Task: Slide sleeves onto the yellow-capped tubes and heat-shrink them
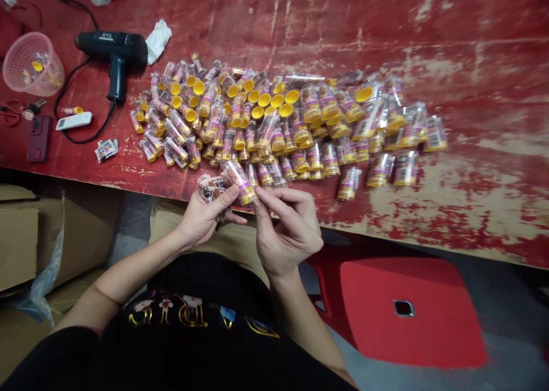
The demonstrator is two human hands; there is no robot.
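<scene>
A small clear tube with a yellow end and a printed pink label (239, 180) is tilted between my two hands, just over the table's front edge. My left hand (205, 215) is closed, its thumb against the tube, and it also grips a bunch of printed labels (210, 186). At the tube's yellow end, my right hand (288, 228) pinches with thumb and fingers. Right behind them lies a wide heap of similar tubes (266, 134), many on their sides with yellow ends showing.
On the red table (343, 25), a black heat gun (115, 54) with its cord lies left, near a pink basket (32, 65), a phone (40, 139), a white device (74, 120) and loose labels (106, 150). A red stool (412, 322) and cardboard boxes (77, 231) flank me.
</scene>
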